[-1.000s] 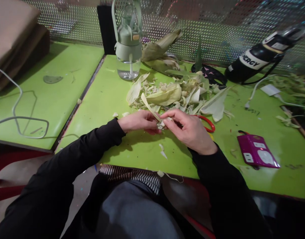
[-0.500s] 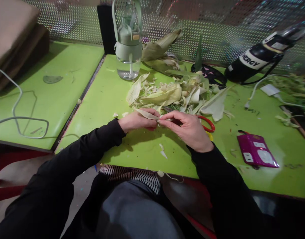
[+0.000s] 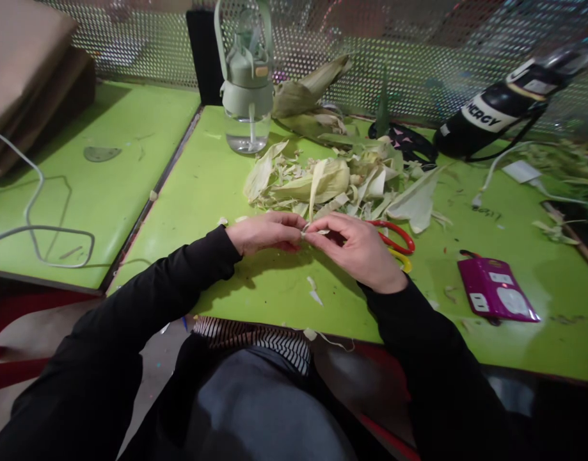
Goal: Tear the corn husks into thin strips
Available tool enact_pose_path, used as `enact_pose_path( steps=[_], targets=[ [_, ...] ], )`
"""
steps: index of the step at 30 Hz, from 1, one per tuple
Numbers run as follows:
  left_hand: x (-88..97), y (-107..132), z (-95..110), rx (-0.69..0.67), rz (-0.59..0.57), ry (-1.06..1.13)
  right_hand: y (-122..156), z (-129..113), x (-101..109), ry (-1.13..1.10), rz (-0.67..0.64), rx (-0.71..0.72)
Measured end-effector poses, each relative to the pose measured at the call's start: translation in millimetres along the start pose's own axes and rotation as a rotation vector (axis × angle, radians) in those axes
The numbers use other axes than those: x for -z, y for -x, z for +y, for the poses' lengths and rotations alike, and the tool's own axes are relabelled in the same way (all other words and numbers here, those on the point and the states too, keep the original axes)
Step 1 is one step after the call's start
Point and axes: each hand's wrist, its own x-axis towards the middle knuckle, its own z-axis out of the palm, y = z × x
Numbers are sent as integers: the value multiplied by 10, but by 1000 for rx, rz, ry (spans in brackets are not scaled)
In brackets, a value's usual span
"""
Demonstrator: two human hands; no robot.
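Over the near part of the green table, my left hand and my right hand meet fingertip to fingertip. Both are closed in a pinch on a pale corn husk strip, whose narrow free end stands up toward the far side. My fingers hide the strip's lower part. Just beyond them lies a heap of corn husks, pale yellow-green, with torn shreds among them. Scissors with red and yellow handles lie beside my right hand, partly covered by it.
A pale green water bottle stands behind the heap. To the right are a black bottle, a purple power socket block, a phone and a white cable. Brown boxes and another cable are at left. A perforated metal screen borders the back.
The husk strip lay sideways across my left fingers; now it is narrower and points upward away from me. Both hands stay nearly in place, still pinching.
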Motion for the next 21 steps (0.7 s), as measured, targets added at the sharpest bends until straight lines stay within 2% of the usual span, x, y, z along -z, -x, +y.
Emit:
enact_pose_path(
  steps=[4, 11, 17, 21],
  targets=[
    [-26, -2, 5, -18, 41, 13, 2, 3, -7, -27, 24, -41],
    [-78, 2, 55, 36, 144, 98, 1, 13, -22, -19, 58, -54],
    [-57, -14, 28, 54, 129, 137, 2, 17, -16, 5, 61, -57],
    [11, -38, -16, 36, 60, 145, 8, -1, -18, 22, 57, -26]
  ],
)
